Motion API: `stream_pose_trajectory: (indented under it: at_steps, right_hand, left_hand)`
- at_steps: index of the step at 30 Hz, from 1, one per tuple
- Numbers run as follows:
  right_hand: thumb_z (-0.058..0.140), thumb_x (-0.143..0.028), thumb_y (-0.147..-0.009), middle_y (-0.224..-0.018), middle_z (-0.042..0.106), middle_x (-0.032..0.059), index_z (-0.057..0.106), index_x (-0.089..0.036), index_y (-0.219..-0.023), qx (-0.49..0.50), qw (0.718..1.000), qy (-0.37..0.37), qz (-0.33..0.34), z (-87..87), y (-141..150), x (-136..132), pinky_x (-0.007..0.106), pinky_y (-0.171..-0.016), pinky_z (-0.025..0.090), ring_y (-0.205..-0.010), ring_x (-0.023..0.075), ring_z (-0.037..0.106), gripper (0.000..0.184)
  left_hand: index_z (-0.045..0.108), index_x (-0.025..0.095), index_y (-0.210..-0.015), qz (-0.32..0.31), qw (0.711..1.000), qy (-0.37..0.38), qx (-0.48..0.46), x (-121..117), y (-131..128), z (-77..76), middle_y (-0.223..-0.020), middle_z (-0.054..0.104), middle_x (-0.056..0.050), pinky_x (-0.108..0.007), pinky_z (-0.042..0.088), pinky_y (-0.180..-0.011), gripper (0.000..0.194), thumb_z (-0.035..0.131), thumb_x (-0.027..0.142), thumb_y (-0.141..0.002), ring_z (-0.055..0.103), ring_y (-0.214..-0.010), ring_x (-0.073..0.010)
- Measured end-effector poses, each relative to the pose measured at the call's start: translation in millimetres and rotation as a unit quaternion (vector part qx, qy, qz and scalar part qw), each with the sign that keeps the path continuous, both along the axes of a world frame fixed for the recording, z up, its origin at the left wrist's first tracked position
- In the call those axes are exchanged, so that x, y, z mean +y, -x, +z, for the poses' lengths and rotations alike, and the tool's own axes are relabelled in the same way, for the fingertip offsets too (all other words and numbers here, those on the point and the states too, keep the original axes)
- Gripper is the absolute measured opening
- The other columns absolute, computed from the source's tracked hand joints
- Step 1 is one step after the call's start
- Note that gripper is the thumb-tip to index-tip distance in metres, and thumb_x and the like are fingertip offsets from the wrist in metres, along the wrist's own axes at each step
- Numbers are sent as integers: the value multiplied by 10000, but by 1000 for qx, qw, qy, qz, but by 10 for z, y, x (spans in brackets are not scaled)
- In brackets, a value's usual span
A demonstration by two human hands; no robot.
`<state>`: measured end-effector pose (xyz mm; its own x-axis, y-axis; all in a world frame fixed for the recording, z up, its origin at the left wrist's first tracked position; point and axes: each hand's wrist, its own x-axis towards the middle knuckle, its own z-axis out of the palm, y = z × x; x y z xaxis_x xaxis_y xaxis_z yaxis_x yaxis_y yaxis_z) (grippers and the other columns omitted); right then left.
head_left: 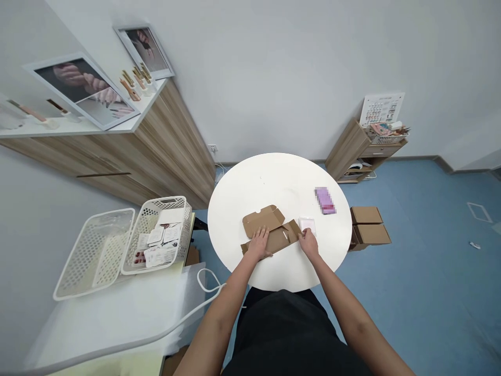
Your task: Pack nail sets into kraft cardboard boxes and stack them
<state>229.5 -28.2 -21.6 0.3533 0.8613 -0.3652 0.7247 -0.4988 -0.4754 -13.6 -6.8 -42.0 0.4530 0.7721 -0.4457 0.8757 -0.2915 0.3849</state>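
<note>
Here's the cardboard box (278,240), open on the white desk (230,198); my left hand (260,243) spreads flat on it, my right hand (309,243) meets the end flap, grip unclear. Light, stiffish card, I'd say: take the edges, spare the creases.

blk top (287,334) | blk trousers (257,296) | L f'arm (235,287) bare | R f'arm (335,288) bare

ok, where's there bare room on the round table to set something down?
Biggest: far part of the round table, beyond the open cardboard box, left of the purple item. Smaller: near edge, below the box. Crowded: middle, with box, left hand, right hand and white packet.
</note>
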Motion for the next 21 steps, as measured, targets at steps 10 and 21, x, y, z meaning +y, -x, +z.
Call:
stream_pose_trajectory:
  at_steps: [10, 21]
  right_hand:
    - [361, -500, -920, -866, 714, 64, 643, -196, -788, 170, 984, 49, -29, -51, 156, 207, 260, -642, 419, -834, 201, 642, 435]
    - [474, -410, -900, -1043, 660, 116, 565, -179, -928, 54, 998, 11, -40, -77, 352, 243, 251, -694, 427, -916, 204, 625, 250]
  left_hand:
    - [-38, 191, -1548, 1, 1000, 4, 6, -31, -14, 29, -1638, 8, -153, -507, 107, -1210, 1316, 783, 581, -596, -5, -1501, -348]
    - [-84, 196, -1542, 10, 1000, 13, 1, -49, -29, 44, -1639, -3, -145, -510, 100, -1214, 1344, 786, 557, -584, -27, -1500, -347]
